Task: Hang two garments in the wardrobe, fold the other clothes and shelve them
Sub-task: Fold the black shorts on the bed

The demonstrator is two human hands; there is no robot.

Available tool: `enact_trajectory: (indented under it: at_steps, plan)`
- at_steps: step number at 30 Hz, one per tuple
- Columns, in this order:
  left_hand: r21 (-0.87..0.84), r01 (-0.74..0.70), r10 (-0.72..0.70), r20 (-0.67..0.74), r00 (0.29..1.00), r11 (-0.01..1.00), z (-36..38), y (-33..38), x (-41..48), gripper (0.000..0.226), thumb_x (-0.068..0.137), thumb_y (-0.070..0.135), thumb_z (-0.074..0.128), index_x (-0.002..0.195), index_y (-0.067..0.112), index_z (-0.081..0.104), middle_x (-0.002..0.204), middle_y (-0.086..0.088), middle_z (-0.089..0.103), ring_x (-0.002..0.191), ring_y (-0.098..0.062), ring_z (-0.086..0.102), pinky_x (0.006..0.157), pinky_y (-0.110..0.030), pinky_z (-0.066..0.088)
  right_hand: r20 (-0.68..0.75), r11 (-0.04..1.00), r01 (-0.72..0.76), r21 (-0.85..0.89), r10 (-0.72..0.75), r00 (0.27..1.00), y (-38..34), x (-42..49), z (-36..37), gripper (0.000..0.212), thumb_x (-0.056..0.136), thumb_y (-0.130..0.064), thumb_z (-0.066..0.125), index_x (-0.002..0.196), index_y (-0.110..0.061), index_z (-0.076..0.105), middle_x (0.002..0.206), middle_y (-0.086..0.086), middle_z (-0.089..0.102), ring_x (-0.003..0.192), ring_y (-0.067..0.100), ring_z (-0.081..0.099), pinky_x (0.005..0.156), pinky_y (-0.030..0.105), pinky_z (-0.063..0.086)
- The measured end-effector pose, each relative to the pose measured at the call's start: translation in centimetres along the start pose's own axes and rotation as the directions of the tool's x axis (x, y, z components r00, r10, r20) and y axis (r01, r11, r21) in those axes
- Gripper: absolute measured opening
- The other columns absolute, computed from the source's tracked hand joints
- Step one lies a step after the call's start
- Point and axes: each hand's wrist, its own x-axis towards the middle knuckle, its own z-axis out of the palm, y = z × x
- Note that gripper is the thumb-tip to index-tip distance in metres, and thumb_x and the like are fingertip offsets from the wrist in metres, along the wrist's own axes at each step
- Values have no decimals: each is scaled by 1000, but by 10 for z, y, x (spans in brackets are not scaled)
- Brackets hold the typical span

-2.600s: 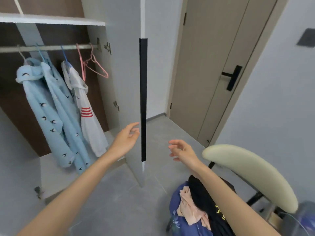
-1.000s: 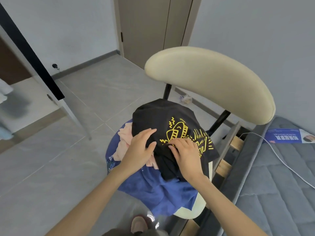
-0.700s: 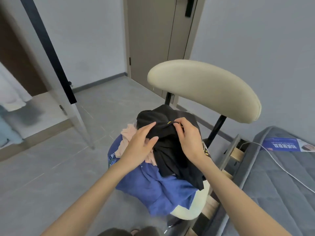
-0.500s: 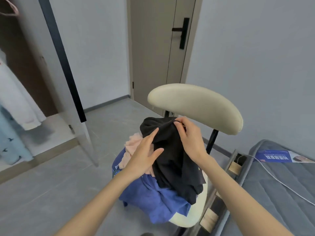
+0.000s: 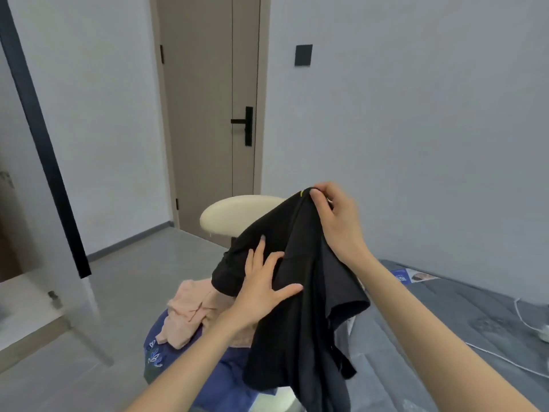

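Up above the cream-backed chair [image 5: 237, 214], the right hand [image 5: 335, 221] pinches the limp black T-shirt [image 5: 300, 307] at its top edge while the left hand [image 5: 261, 285] lies spread against it; its trailing hem could probably snag the pink garment [image 5: 190, 310] off the pile.

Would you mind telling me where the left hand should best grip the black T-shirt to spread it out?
Judging by its drape, on the upper edge left of the right hand, coming from above. The black T-shirt hangs bunched from that single pinch, while the left hand lies open against the cloth.
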Motion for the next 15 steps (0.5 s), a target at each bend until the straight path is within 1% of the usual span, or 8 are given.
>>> enact_trajectory:
  at_steps: [2, 7, 8, 10, 11, 12, 13, 15]
  plan:
    - [-36, -59, 59, 3, 998, 998, 11, 21, 5, 42, 90, 44, 56, 130, 32, 52, 158, 13, -9, 146, -22, -8, 117, -41, 6, -63, 1000, -12, -19, 10, 998, -8, 4, -26, 16, 99, -15, 48, 93, -16, 64, 86, -14, 64, 82, -6, 57, 73, 7, 41]
    - [-218, -137, 144, 19, 989, 966, 37, 71, 22, 43, 98, 27, 48, 140, 19, 43, 152, 8, 33, 138, -11, 31, 113, -24, 24, -211, 982, -116, -148, 83, 974, -2, 1, -103, 18, 98, -19, 48, 96, -15, 65, 89, -13, 64, 83, -3, 56, 72, 7, 40]
    - [-239, -145, 161, 47, 986, 960, 44, 80, 26, 40, 98, 26, 48, 138, 20, 46, 144, 7, 45, 132, -10, 40, 109, -22, 31, -250, 972, -152, -180, 105, 963, 3, -3, -119, 17, 99, -19, 48, 96, -16, 64, 89, -12, 64, 83, -1, 56, 72, 9, 41]
    - [-254, -157, 187, 97, 978, 954, 61, 98, 31, 15, 98, 25, 49, 110, 27, 58, 106, 15, 63, 105, -8, 57, 83, -11, 41, -338, 942, -222, -252, 130, 932, 16, -15, -151, 17, 99, -20, 47, 96, -14, 63, 89, -8, 63, 84, 6, 56, 75, 17, 42]
    - [-269, -171, 207, 113, 972, 948, 70, 109, 32, 10, 98, 25, 49, 92, 31, 55, 87, 20, 61, 88, -6, 58, 69, -10, 40, -382, 924, -252, -287, 130, 915, 22, -23, -167, 17, 99, -20, 47, 96, -13, 63, 88, -7, 63, 83, 8, 56, 74, 21, 41]
    - [-289, -185, 231, 134, 964, 939, 81, 119, 33, 18, 98, 25, 50, 82, 31, 50, 74, 21, 57, 76, -2, 56, 61, -10, 37, -423, 905, -281, -319, 129, 897, 27, -31, -182, 17, 99, -21, 47, 96, -14, 62, 87, -6, 62, 83, 10, 56, 72, 23, 40]
    - [-314, -188, 249, 169, 953, 931, 94, 128, 32, 22, 98, 25, 50, 77, 32, 47, 68, 22, 55, 70, 3, 53, 58, -11, 36, -463, 882, -315, -352, 128, 877, 33, -41, -197, 18, 99, -23, 46, 96, -15, 62, 86, -6, 62, 82, 11, 56, 70, 25, 40]
    - [-370, -171, 280, 264, 923, 913, 123, 142, 27, 20, 97, 24, 53, 78, 33, 49, 71, 27, 59, 70, 12, 55, 61, -7, 38, -527, 811, -401, -425, 138, 839, 45, -65, -224, 18, 100, -28, 44, 97, -20, 60, 86, -7, 63, 81, 12, 56, 69, 30, 41]
